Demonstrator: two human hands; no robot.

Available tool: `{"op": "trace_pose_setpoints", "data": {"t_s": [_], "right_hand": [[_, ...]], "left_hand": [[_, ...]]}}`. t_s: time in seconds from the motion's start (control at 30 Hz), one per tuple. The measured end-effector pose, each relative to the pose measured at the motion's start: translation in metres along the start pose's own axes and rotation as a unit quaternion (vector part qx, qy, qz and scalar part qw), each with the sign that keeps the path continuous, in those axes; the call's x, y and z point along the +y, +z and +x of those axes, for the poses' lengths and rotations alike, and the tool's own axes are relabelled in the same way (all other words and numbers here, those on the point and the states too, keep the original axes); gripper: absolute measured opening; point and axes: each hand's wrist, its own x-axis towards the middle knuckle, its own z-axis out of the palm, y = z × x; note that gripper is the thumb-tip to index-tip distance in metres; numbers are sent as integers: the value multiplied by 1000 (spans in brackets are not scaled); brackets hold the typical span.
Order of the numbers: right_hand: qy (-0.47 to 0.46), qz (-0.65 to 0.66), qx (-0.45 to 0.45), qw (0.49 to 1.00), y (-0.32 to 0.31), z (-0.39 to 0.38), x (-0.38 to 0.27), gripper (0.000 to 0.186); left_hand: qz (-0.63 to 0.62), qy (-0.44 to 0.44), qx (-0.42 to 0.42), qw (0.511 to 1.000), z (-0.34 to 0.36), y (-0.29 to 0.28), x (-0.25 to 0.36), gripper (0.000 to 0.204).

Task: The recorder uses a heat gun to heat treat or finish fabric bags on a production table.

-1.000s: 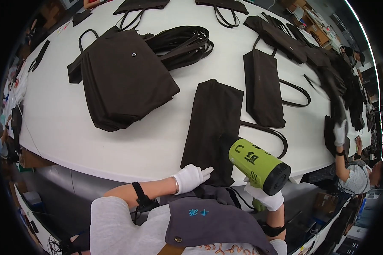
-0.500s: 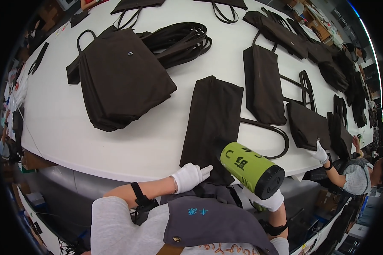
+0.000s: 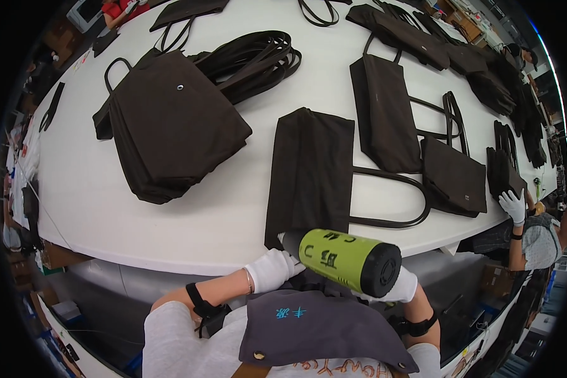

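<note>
A flat dark brown bag [image 3: 310,167] lies in front of me, its single visible handle loop reaching right. My left hand [image 3: 273,271], white-gloved, is at the bag's near end by the table edge, fingers bent and seemingly closed on the fabric; the fingertips are partly hidden. My right hand [image 3: 402,286], also gloved, is wrapped round a green heat gun [image 3: 341,259] with black ends, mostly hidden behind its body. The gun's nozzle points left, close above my left fingers and the bag's near edge.
A stack of dark bags [image 3: 173,129] lies left on the white table [image 3: 170,233], beside bundled straps [image 3: 258,66]. More bags [image 3: 387,113] spread across the right. A co-worker's gloved hand [image 3: 512,206] touches a bag at the right edge. Another person in red [image 3: 116,11] is at the far left.
The heat gun has swung left, its nozzle now over my left fingers. My left hand has bent from flat on the bag to its near edge. The co-worker's hand has shifted right.
</note>
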Motion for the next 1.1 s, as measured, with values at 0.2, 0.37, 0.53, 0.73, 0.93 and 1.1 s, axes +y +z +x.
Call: {"op": "trace_pose_setpoints", "data": {"t_s": [0.2,0.37,0.53,0.73,0.93,1.1], "right_hand": [[7,-132,127,983,-4,45,-9,48],[105,123,200,966,-15,62,-32,26],[6,3,-10,1000,-20,-11,-30,59],[-56,-269,93,957,-15,-60,-21,41],[69,9,256,964,4,-77,-18,44],[128,165,263,942,16,-74,-36,42]], "left_hand": [[29,32,42,998,5,-4,8,33],[31,20,42,998,10,2,13,37],[8,54,28,998,12,-5,9,35],[-33,77,40,996,27,-17,16,31],[-296,27,238,925,-1,2,6,25],[-146,-53,167,974,0,-2,21,49]]}}
